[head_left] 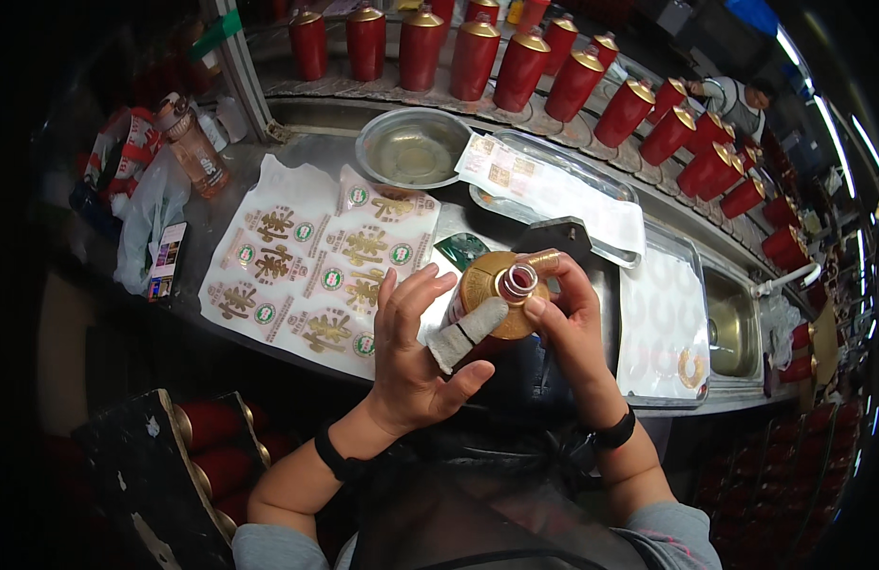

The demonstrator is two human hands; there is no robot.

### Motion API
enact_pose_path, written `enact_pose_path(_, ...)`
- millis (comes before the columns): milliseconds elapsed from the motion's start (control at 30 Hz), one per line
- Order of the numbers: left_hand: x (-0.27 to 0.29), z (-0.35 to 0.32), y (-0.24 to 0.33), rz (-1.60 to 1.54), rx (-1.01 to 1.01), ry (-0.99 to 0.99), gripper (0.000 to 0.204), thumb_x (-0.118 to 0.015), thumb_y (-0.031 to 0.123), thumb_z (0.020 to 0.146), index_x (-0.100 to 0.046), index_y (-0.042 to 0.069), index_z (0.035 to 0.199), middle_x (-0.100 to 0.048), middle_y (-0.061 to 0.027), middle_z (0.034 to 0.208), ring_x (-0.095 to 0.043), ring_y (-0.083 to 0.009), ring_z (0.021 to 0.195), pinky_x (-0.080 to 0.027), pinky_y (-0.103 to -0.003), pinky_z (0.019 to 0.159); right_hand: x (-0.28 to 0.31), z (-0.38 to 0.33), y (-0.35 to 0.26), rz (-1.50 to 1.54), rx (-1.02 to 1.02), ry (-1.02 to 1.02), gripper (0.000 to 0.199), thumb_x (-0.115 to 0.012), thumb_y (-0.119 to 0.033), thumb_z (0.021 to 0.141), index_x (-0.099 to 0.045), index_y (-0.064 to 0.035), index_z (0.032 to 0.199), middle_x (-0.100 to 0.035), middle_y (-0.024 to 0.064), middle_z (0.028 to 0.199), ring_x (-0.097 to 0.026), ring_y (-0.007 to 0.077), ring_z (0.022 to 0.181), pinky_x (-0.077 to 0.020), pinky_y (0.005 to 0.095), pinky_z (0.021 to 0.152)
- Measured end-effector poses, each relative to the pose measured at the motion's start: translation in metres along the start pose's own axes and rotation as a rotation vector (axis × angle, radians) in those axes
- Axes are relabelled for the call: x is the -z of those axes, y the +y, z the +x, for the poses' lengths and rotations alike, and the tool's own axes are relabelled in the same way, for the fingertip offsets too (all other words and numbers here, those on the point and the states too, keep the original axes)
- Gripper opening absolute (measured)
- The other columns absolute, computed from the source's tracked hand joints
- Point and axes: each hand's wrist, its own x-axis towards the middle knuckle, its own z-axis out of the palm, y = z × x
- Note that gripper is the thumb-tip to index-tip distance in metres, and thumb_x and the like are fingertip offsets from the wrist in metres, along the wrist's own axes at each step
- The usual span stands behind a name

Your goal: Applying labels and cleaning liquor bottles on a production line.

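Observation:
A red bottle with a gold shoulder (479, 283) and an uncapped clear neck stands upright before me. My right hand (573, 313) is closed round its far right side, thumb on the shoulder near the neck. A gold band (544, 259) lies along a right finger; whether it is a label or a wrap I cannot tell. My left hand (411, 356) is at the bottle's left, fingers spread. A grey cloth finger sleeve (468, 334) with a black band, seemingly on one left finger, reaches onto the bottle's shoulder. The bottle's lower part is mostly hidden.
Sheets of gold character labels (297, 271) lie on the metal table to the left. Behind are a metal bowl (416, 150) and a tray with a white sheet (554, 195). A sheet with one gold ring (689, 369) lies right, beside a sink (734, 328). Red bottles (477, 59) line a conveyor.

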Motion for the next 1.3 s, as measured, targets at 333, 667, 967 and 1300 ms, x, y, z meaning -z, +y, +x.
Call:
enact_pose_path(333,-0.026,0.012,0.036,0.475,0.019,0.000,0.069,-0.075,0.043,0.079,-0.048,0.009,0.132,-0.037,-0.0104,0.145,-0.024,-0.0373,0.143,-0.012,-0.062,0.115,0.008,0.012,0.000,0.038,-0.004,0.040,0.018,-0.065,-0.012,0.094,-0.067,0.0010,0.106,-0.055,0.0040,0.108,-0.059,0.0102,0.100,-0.0529,0.0249,0.082)
enact_pose_path(667,-0.035,0.018,0.027,-0.048,0.276,0.054,0.081,-0.092,0.020,0.065,-0.050,0.002,0.132,-0.041,-0.0156,0.136,-0.042,-0.0334,0.128,-0.035,-0.044,0.109,0.015,0.014,0.011,0.076,0.055,-0.079,0.025,-0.072,-0.023,0.093,-0.067,-0.0015,0.105,-0.052,0.0005,0.104,-0.055,0.0054,0.095,-0.0495,0.0219,0.070)
enact_pose_path(967,0.017,0.072,-0.027,-1.077,0.528,-0.712,0.093,-0.089,0.007,0.061,-0.047,0.003,0.144,-0.052,-0.0117,0.142,-0.049,-0.0197,0.133,-0.037,-0.036,0.113,0.008,-0.017,-0.003,0.051,0.011,-0.032,0.028,-0.076,-0.013,0.087,-0.068,-0.0015,0.111,-0.053,0.0020,0.111,-0.053,0.0018,0.077,-0.0427,0.0180,0.059)
enact_pose_path(1300,0.001,0.036,0.014,-1.071,0.682,-0.239,0.063,-0.074,0.007,0.082,-0.049,0.002,0.140,-0.059,-0.0108,0.130,-0.057,-0.0189,0.121,-0.045,-0.034,0.105,-0.009,-0.020,-0.002,0.050,-0.004,0.064,0.033,-0.079,-0.013,0.085,-0.065,-0.0016,0.112,-0.051,0.0026,0.114,-0.050,0.0007,0.081,-0.0416,0.0146,0.059)
